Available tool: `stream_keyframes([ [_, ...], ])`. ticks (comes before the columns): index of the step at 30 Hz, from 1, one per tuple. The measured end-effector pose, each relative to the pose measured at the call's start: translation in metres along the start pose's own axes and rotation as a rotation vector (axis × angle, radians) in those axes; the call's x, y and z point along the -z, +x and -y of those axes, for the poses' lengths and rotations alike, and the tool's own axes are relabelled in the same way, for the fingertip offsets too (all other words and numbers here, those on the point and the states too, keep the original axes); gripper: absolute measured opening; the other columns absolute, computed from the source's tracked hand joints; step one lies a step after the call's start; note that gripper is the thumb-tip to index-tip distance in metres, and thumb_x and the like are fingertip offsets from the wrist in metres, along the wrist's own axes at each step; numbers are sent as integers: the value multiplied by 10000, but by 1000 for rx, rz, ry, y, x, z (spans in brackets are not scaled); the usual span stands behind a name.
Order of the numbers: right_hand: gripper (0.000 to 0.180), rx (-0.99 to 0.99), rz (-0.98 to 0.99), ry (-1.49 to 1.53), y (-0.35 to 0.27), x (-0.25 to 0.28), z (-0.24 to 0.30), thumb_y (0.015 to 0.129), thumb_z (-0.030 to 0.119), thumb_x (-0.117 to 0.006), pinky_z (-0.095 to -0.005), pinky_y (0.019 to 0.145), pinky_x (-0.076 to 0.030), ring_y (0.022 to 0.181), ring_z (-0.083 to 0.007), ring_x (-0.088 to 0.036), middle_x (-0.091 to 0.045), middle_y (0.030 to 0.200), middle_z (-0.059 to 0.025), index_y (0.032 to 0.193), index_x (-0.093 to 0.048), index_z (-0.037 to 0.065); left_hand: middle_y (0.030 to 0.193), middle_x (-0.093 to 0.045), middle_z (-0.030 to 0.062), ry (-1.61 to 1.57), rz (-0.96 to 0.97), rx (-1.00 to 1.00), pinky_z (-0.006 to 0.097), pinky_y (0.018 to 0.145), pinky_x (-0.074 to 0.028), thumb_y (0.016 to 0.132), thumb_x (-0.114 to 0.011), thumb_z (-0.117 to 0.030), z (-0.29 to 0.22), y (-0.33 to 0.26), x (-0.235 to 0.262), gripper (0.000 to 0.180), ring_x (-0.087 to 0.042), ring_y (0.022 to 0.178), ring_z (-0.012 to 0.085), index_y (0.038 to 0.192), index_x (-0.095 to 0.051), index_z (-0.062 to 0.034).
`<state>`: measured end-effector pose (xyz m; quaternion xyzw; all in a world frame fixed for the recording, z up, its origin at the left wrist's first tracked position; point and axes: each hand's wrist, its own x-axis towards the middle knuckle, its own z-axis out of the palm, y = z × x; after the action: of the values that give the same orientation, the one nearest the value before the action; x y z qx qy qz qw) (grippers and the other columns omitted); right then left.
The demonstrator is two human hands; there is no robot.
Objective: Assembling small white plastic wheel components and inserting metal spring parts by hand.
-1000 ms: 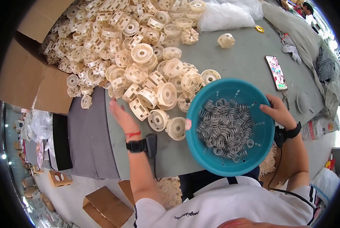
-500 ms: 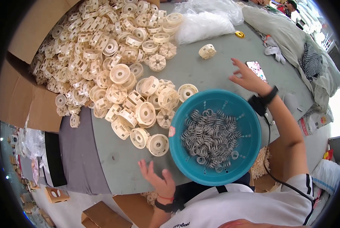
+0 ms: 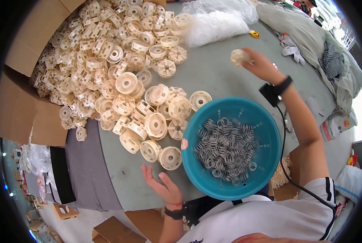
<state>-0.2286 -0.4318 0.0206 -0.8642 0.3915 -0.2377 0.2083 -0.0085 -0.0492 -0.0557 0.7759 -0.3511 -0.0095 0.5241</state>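
Note:
My right hand (image 3: pixel 258 63) is stretched out over the far side of the grey table (image 3: pixel 213 73), closed on one cream plastic wheel (image 3: pixel 239 56). My left hand (image 3: pixel 161 185) rests open on the table near the front edge, fingers spread, just below two cream wheels (image 3: pixel 161 153). Between my arms stands a teal bowl (image 3: pixel 266 121) holding several small metal springs (image 3: pixel 225 148). A large heap of cream plastic wheels (image 3: pixel 108 65) covers the left and far part of the table.
An open cardboard box (image 3: pixel 23 109) flanks the heap on the left. Clear plastic bags (image 3: pixel 217 20) lie at the far side, with a small yellow ring (image 3: pixel 254 34) beside them. Cloth and bags (image 3: pixel 330 60) pile up at the right. More cardboard (image 3: pixel 116 231) lies on the floor below.
My right hand left the bowl's rim, reached to the far side and closed on the lone cream wheel there. My left hand drew back from the wheels toward the table's front edge.

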Motion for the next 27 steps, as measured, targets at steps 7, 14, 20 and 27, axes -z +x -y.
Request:
stream_keyframes([
  [7, 524, -95, 137, 822, -135, 78, 99, 868, 94, -618, -271, 852, -481, 1049, -154, -569, -572, 1150, -82, 1326, -379, 11, 1408, -297, 240, -121, -46, -271, 438, 1060, -282, 980, -360, -230, -2, -3, 6, 418, -372, 1253, 321, 1281, -326, 58],
  [14, 495, -244, 345, 1227, -208, 7, 161, 878, 44, -591, -273, 841, -488, 1069, -157, -540, -528, 1212, -106, 1325, -381, -3, 1290, -444, 193, -923, 845, 187, 397, 964, -427, 845, -673, -201, -118, -9, -11, 674, -532, 1111, 269, 1338, -275, 29],
  [20, 423, 138, -110, 404, -227, -26, 161, 826, 35, -610, -342, 795, -482, 952, -277, -563, -532, 1129, -159, 1238, -515, 16, 1214, -492, 123, -874, 830, 274, 309, 894, -479, 819, -694, -84, -121, -24, -33, 619, -530, 1102, 190, 1305, -324, 10],
  [27, 378, 162, -138, 454, -236, -22, 151, 787, 23, -636, -359, 796, -473, 944, -301, -553, -541, 1096, -158, 1156, -556, 9, 1030, -587, 82, -549, 712, 127, 266, 787, -485, 834, -681, -96, -113, -30, -37, 376, -583, 929, 139, 1137, -490, 16],
])
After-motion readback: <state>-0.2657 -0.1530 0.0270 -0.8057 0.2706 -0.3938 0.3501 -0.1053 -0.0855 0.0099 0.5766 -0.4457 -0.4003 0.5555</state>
